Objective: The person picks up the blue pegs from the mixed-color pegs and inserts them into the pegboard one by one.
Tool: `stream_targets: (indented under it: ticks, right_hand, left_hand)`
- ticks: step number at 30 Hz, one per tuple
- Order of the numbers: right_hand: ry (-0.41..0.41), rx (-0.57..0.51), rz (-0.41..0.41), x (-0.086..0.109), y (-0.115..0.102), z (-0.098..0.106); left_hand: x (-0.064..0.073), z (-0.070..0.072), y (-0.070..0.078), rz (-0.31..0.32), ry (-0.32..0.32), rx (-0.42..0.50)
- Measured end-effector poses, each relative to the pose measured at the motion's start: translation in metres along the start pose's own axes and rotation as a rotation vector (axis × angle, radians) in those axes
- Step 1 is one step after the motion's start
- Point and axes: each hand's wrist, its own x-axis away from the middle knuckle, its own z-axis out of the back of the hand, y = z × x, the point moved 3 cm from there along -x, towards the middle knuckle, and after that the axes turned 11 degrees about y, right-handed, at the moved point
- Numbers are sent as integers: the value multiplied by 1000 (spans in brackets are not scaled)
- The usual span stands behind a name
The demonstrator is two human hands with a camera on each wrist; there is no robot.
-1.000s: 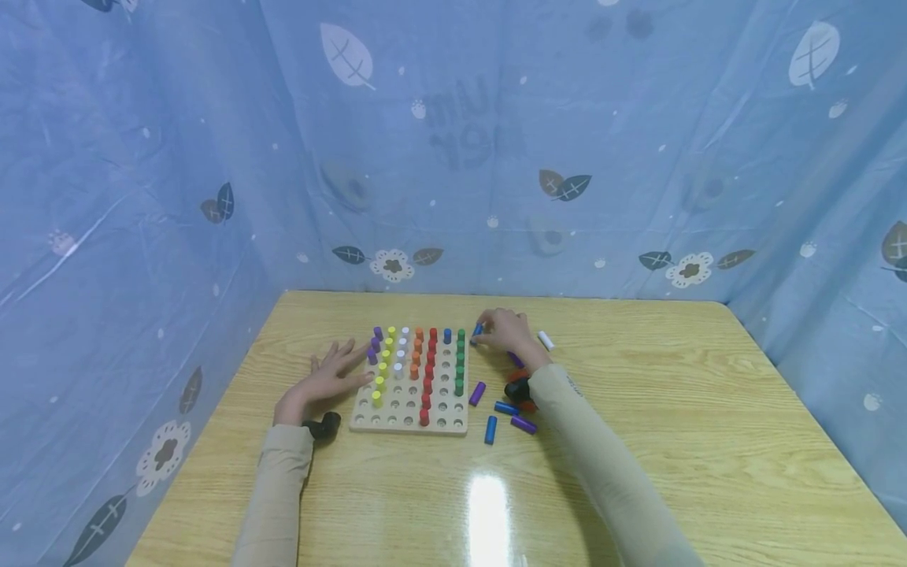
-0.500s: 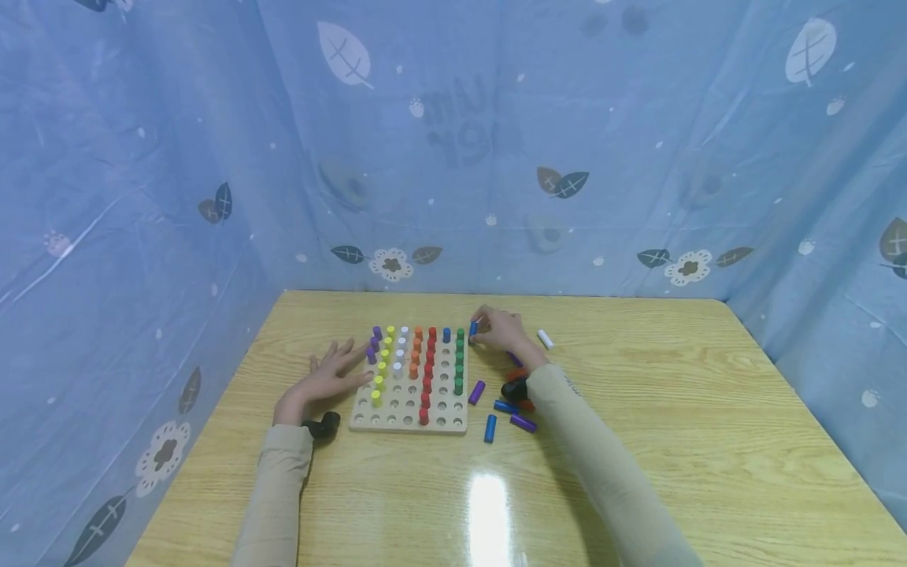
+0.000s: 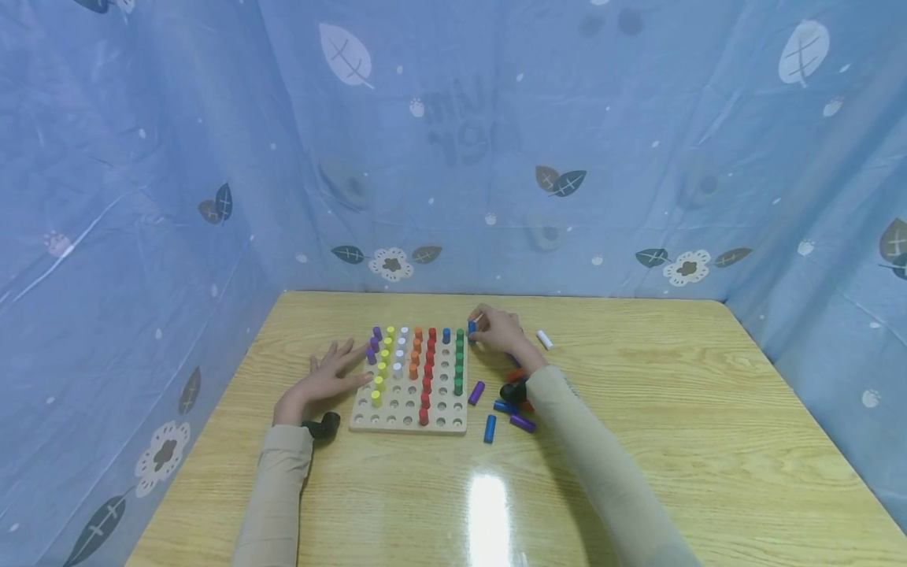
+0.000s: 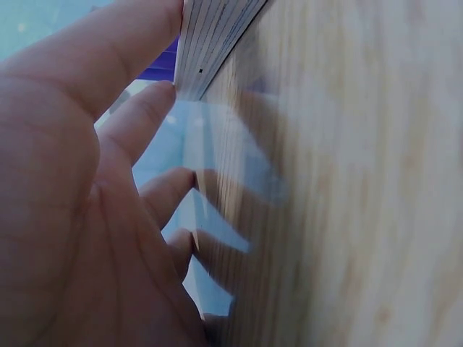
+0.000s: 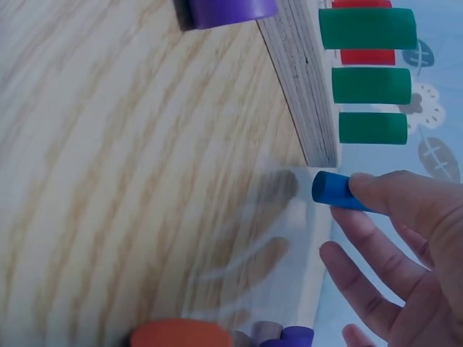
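A wooden pegboard (image 3: 397, 425) holds columns of purple, yellow, white, orange, red, blue and green pegs. My right hand (image 3: 498, 329) pinches a blue peg (image 5: 334, 189) between thumb and fingers, just beyond the board's back right corner. In the right wrist view the peg shows close to the board's edge and the green pegs (image 5: 369, 85). My left hand (image 3: 331, 376) lies spread at the board's left side, its fingertips at the edge near the purple pegs (image 3: 373, 345). The left wrist view has the thumb and a finger touching the board's side (image 4: 206, 43).
Loose pegs lie on the table right of the board: a blue peg (image 3: 490, 429), purple pegs (image 3: 523, 424) and orange ones (image 3: 516, 376) partly under the right wrist. A white peg (image 3: 545, 339) lies farther right. A blue curtain (image 3: 453, 157) stands behind the table.
My right hand has moved slightly left with the blue peg, which has turned from leaning to more upright beside the board. The left hand has stayed in place.
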Motion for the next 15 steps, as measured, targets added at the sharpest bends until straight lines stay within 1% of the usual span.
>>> stream_targets:
  ticks: [7, 15]
  right_hand:
    - [30, -13, 14, 3, -3, 5]
    - [77, -37, 49, 4, -9, 11]
  left_hand:
    - [6, -1, 5, -3, 18, 6]
    - [9, -3, 7, -5, 23, 0]
